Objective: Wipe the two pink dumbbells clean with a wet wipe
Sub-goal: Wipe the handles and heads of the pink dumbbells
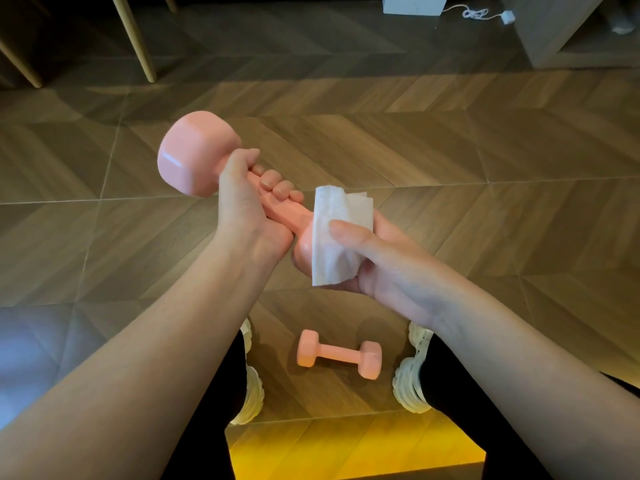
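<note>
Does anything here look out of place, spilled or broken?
Nothing stands out. The left hand grips the raised dumbbell by its handle, the right hand holds the wet wipe over its near end, and the second dumbbell lies undamaged on the floor between the shoes.

It's dim around me; warm yellow light pools on the floor (346,452), soft glare on the raised dumbbell (194,157) (edges bow outward).

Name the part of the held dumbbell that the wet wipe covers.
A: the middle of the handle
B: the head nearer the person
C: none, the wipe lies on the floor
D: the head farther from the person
B: the right hand presses the wet wipe over the near head of the held dumbbell, while the left hand grips the handle and the far head is bare.
</note>
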The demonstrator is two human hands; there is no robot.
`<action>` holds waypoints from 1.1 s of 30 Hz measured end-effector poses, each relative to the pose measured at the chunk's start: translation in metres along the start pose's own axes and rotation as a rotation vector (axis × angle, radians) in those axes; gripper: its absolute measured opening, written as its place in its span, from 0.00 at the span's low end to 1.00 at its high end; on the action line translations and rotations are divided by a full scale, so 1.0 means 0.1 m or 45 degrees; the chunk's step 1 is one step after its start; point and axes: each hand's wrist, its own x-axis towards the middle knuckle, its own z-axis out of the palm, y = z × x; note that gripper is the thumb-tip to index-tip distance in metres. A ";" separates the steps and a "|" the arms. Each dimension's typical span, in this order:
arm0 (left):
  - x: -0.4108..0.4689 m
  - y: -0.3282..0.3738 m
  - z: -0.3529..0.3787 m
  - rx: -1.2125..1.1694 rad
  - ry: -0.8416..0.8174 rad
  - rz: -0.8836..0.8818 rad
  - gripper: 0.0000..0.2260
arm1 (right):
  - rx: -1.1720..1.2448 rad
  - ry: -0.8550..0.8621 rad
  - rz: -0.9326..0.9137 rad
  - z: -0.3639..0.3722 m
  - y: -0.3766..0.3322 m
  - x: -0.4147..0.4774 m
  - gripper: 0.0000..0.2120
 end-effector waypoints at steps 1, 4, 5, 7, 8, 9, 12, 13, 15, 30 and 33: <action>0.00 0.01 0.00 -0.004 0.001 0.003 0.15 | -0.004 -0.004 0.000 -0.01 -0.01 0.00 0.28; -0.01 0.00 0.01 -0.007 -0.014 0.019 0.14 | -0.100 0.071 -0.058 0.01 0.04 0.00 0.25; -0.02 -0.01 0.01 0.011 -0.019 0.026 0.15 | -0.164 0.114 -0.079 0.04 0.06 0.01 0.25; -0.03 -0.03 0.01 0.066 -0.024 0.034 0.15 | -0.292 0.197 -0.123 0.09 0.10 0.02 0.26; -0.03 -0.04 0.01 0.079 -0.028 0.031 0.15 | -0.318 0.225 -0.140 0.10 0.12 0.03 0.26; -0.02 -0.04 0.01 0.075 -0.031 0.019 0.15 | -0.308 0.240 -0.143 0.11 0.12 0.03 0.25; -0.01 -0.03 0.02 0.020 -0.026 -0.019 0.14 | -0.182 0.192 -0.100 0.06 0.05 0.02 0.19; -0.01 -0.02 0.02 0.011 -0.025 -0.020 0.15 | -0.142 0.158 -0.077 0.04 0.02 0.01 0.20; -0.01 0.00 0.01 -0.005 -0.023 -0.007 0.15 | -0.119 0.076 -0.059 0.01 -0.01 -0.02 0.26; -0.02 0.06 0.01 -0.064 -0.013 0.031 0.15 | -0.019 0.014 -0.052 -0.01 0.00 0.00 0.25; -0.03 0.08 -0.01 -0.094 -0.007 0.044 0.15 | -0.054 -0.053 -0.095 -0.02 0.03 -0.02 0.25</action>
